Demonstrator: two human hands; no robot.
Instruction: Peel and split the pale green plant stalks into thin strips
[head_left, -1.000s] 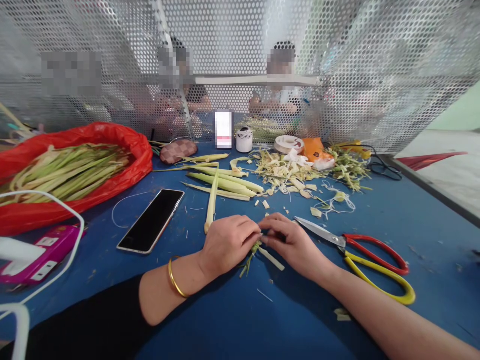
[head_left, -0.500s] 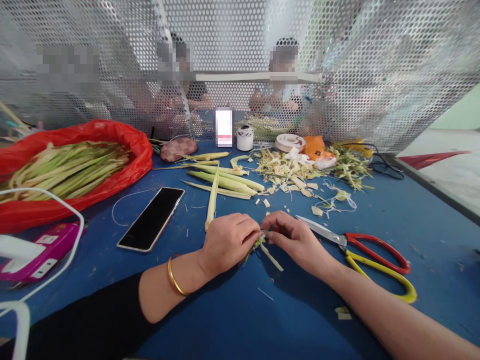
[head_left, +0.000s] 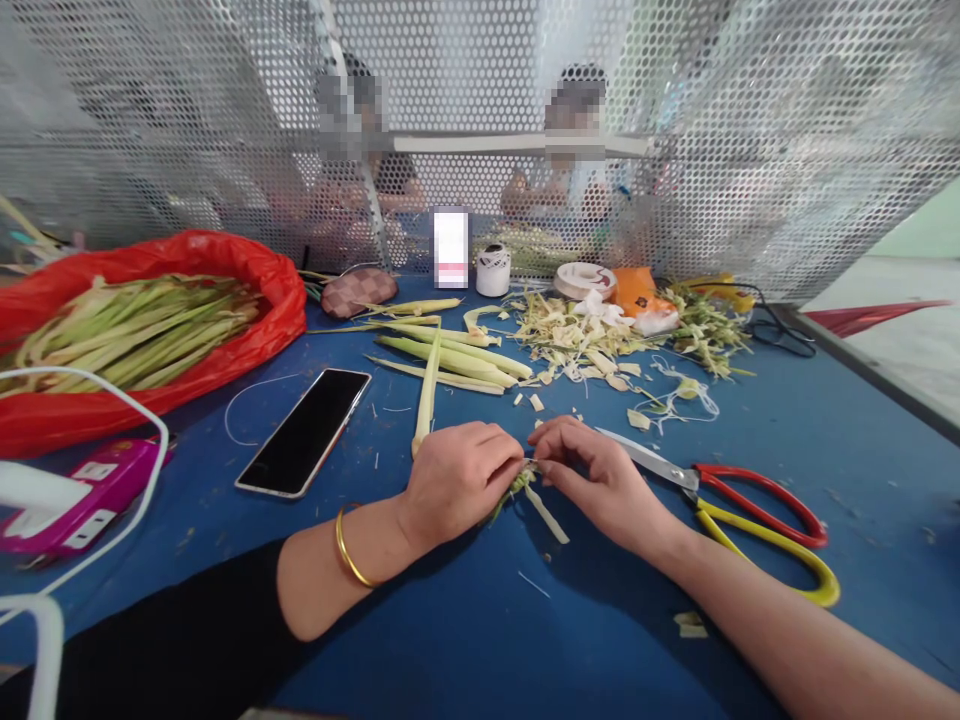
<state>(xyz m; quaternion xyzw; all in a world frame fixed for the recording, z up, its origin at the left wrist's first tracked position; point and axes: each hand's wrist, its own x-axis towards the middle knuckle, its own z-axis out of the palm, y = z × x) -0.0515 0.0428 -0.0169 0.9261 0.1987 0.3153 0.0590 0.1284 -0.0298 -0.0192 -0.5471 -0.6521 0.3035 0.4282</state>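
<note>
My left hand (head_left: 456, 480) and my right hand (head_left: 592, 480) meet over the blue table (head_left: 465, 640), both pinched on a small green leaf piece (head_left: 517, 487) held between them. A pale strip (head_left: 546, 515) hangs from the piece toward me. A gold bangle circles my left wrist. Scissors (head_left: 720, 500) with red and yellow handles lie just right of my right hand, blades pointing at it. Several long pale green stalks (head_left: 450, 360) lie beyond my hands.
A red bag (head_left: 247, 330) of green leaves sits at the left, a black phone (head_left: 304, 432) beside it, and a pink power strip (head_left: 82, 490) with a white cable. Leaf trimmings (head_left: 592, 340), tape rolls and a perforated metal screen (head_left: 675, 120) stand at the back; people sit behind it.
Both hands stay pinched on the leaf piece and have shifted slightly away from me; the view has tilted a little.
</note>
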